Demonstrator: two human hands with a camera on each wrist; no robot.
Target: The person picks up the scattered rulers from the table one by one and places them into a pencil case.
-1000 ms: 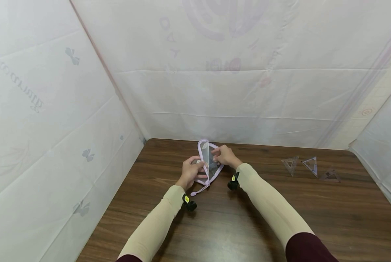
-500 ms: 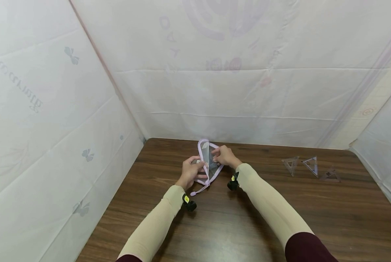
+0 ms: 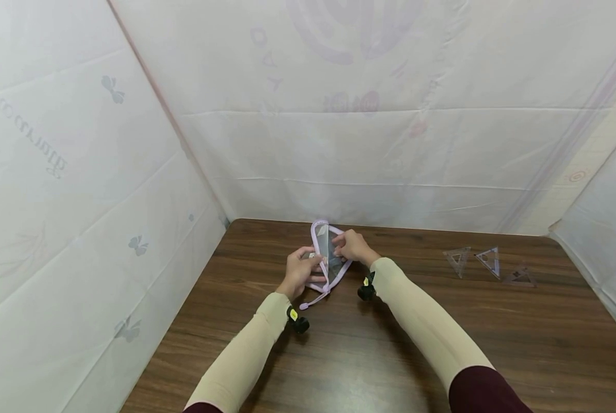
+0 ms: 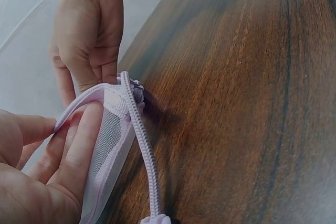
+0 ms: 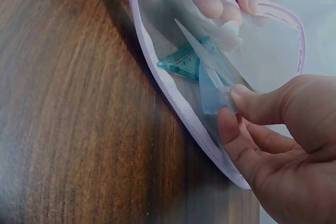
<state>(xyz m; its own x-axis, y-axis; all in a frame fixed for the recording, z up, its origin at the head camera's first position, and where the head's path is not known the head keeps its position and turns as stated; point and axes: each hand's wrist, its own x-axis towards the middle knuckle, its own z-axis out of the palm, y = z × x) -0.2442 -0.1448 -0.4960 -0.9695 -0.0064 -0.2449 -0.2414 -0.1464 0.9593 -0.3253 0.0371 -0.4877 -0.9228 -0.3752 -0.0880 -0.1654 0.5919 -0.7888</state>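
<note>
A see-through mesh zip pouch [image 3: 324,241] with lilac edging stands open near the table's back edge. My left hand [image 3: 300,271] pinches one edge of its mouth between thumb and fingers, as the left wrist view shows. Reaching into the mouth, my right hand [image 3: 357,246] pinches a clear bluish set square [image 5: 212,90] by a corner. Beside that, a teal set square [image 5: 181,62] with scale marks lies inside the pouch. A lilac cord pull [image 4: 142,145] hangs from the zip end. Part of the pouch is hidden behind my fingers.
Three clear set squares lie apart at the table's right: a left one [image 3: 457,261], a bluish-edged middle one [image 3: 490,261] and a right one [image 3: 521,277]. The brown wooden table [image 3: 339,367] meets pale cloth walls [image 3: 308,149] behind and at both sides.
</note>
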